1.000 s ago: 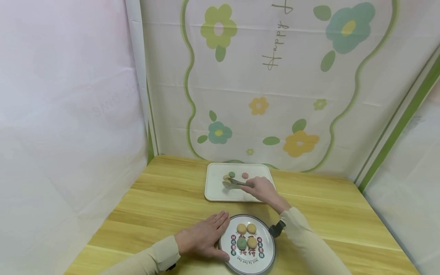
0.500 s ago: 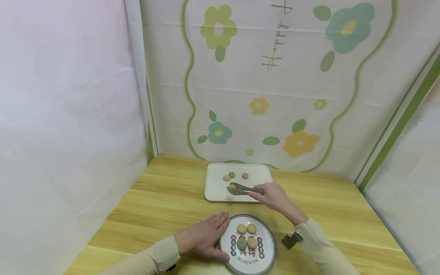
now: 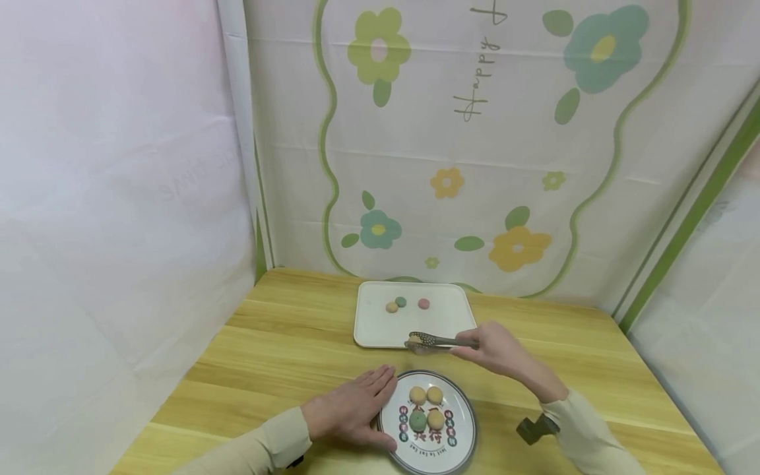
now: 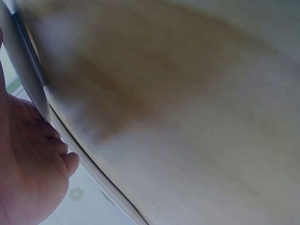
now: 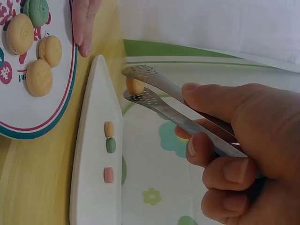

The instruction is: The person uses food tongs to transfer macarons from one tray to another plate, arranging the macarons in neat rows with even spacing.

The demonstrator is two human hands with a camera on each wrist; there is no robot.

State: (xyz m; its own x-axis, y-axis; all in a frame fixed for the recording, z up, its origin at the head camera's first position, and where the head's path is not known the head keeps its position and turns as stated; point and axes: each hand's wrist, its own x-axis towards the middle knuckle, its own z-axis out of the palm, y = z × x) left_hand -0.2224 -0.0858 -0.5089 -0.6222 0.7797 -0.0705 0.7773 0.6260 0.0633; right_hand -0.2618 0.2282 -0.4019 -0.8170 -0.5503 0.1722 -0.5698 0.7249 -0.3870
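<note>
My right hand [image 3: 495, 349] grips metal tongs [image 5: 183, 117], whose perforated tips pinch a yellow macaron [image 5: 135, 86]. In the head view the tongs hover over the near edge of a white tray [image 3: 380, 333]. A yellow macaron [image 3: 392, 307], a green macaron [image 3: 400, 301] and a pink macaron [image 3: 423, 303] lie on that tray. Closer to me stands a round patterned plate [image 3: 430, 455], bearing several yellow macarons [image 3: 435, 420] and a green one [image 3: 418, 420]. Against its left rim rests my left hand [image 3: 356, 409], fingers straight.
A wooden table [image 3: 285, 343] bears the tray and plate. Behind it hangs a flower-printed cloth [image 3: 415, 145], and white sheets [image 3: 130, 231] enclose the sides. The left wrist view is mostly blurred.
The right hand has drawn the tongs back toward me and rightward, lifting a yellow macaron off the tray. My left hand has stayed by the plate.
</note>
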